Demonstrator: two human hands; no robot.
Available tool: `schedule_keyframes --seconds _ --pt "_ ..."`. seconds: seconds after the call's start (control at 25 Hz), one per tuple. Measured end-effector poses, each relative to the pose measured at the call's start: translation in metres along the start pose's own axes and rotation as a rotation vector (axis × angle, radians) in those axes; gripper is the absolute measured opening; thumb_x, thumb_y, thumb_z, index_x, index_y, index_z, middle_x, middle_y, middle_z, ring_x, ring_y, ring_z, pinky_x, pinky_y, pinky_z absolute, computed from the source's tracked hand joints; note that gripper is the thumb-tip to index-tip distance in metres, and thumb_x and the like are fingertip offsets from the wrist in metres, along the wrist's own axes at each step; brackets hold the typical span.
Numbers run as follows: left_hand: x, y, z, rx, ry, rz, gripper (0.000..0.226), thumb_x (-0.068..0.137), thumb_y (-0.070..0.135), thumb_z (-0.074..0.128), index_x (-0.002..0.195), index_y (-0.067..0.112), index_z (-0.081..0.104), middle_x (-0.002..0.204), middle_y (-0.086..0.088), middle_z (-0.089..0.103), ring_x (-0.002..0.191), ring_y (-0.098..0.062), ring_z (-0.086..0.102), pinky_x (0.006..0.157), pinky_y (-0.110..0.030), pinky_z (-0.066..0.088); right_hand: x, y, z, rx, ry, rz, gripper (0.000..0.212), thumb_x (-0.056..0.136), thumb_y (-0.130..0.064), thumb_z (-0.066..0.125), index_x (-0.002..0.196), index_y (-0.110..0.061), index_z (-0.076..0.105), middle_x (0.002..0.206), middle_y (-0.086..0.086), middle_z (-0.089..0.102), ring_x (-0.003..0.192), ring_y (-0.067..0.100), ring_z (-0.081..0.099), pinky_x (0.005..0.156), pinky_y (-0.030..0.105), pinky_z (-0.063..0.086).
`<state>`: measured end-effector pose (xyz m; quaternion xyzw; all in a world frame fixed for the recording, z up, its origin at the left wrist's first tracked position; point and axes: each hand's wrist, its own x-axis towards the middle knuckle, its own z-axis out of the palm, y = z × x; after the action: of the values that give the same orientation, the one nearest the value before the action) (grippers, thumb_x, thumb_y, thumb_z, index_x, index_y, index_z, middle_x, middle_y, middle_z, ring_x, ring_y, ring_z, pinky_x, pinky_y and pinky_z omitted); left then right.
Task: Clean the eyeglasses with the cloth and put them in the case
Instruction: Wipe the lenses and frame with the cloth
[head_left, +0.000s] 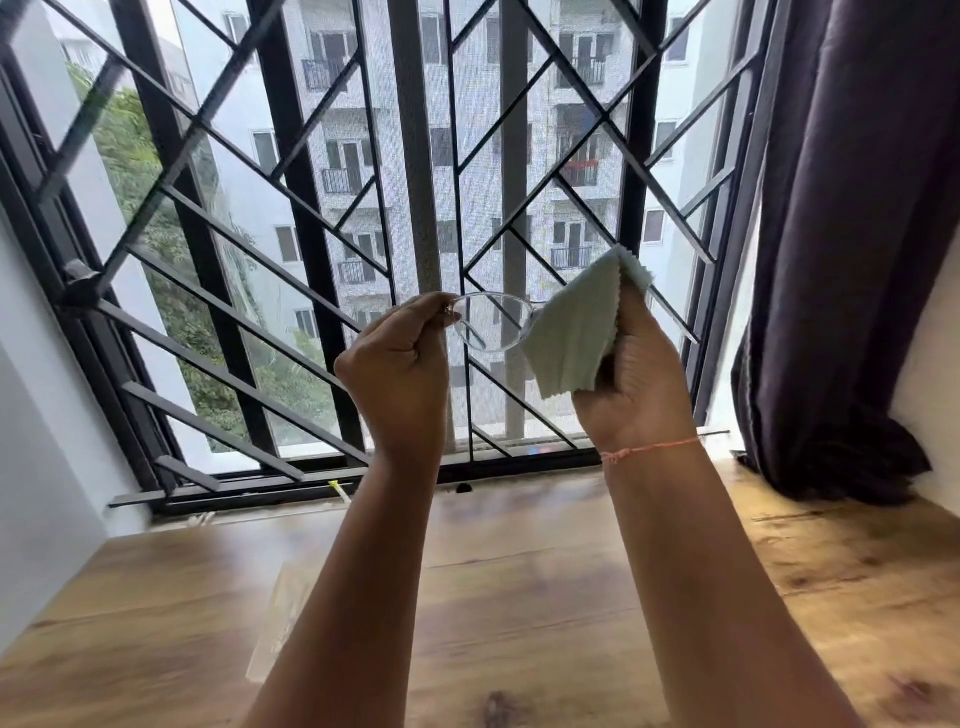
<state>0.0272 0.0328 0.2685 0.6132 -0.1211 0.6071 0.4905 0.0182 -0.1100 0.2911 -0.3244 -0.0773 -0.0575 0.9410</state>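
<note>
I hold clear-framed eyeglasses up in front of the window. My left hand pinches their left end by the hinge. My right hand grips a pale green cleaning cloth, folded over the right lens, which it hides. The left lens shows bare between my hands. One temple arm pokes out to the right of the cloth. No case can be made out for certain.
A wooden tabletop lies below my arms, with a clear plastic sleeve on it at the left. A black window grille stands behind. A dark purple curtain hangs at the right, pooling on the table.
</note>
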Motion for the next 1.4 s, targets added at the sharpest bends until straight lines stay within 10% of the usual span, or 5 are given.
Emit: schedule_keyframes --seconds 0.28,0.44,0.72,1.16,1.4 --pt "0.008 -0.007 -0.003 0.009 0.049 -0.013 0.017 0.071 0.001 0.068 0.087 0.007 0.072 0.079 0.008 0.065 0.072 0.016 0.059 0.07 -0.008 0.046 -0.003 0.001 -0.008 -0.05 -0.091 -0.02 0.05 0.054 0.013 0.046 0.1 0.002 0.06 0.088 0.019 0.062 0.084 0.035 0.059 0.076 0.04 0.053" --pt "0.0 -0.004 -0.001 0.004 0.032 -0.018 0.02 0.072 0.001 0.067 0.089 0.011 0.071 0.079 0.008 0.066 0.073 0.015 0.059 0.072 -0.008 0.047 -0.013 0.007 -0.004 0.028 -0.107 -0.014 0.041 0.051 0.019 0.048 0.083 -0.003 0.057 0.07 0.012 0.059 0.056 0.019 0.062 0.044 0.021 0.05" --pt "-0.001 0.002 -0.002 -0.011 0.012 0.025 0.023 0.072 -0.001 0.066 0.09 0.013 0.069 0.078 0.008 0.066 0.073 0.014 0.06 0.072 -0.008 0.047 -0.004 -0.001 -0.004 -0.065 0.003 0.008 0.009 0.081 -0.026 0.064 0.076 -0.019 0.061 0.066 -0.002 0.064 0.061 0.014 0.062 0.053 0.026 0.055" --pt "0.005 -0.001 -0.007 0.006 0.055 0.004 0.016 0.073 0.006 0.067 0.088 0.009 0.072 0.076 0.009 0.068 0.072 -0.002 0.065 0.069 -0.017 0.051 -0.025 0.0 0.001 -0.002 -0.12 -0.056 0.038 0.064 0.024 0.044 0.064 -0.008 0.065 0.056 0.003 0.065 0.047 0.013 0.062 0.04 0.016 0.046" --pt "-0.002 0.005 -0.006 -0.004 0.023 0.032 0.021 0.072 -0.002 0.068 0.09 0.008 0.07 0.082 0.007 0.065 0.075 0.016 0.059 0.073 -0.007 0.046 -0.012 0.005 0.008 0.089 -0.025 -0.002 0.018 0.061 -0.021 0.074 0.073 -0.014 0.062 0.061 0.002 0.062 0.052 0.015 0.06 0.056 0.033 0.056"
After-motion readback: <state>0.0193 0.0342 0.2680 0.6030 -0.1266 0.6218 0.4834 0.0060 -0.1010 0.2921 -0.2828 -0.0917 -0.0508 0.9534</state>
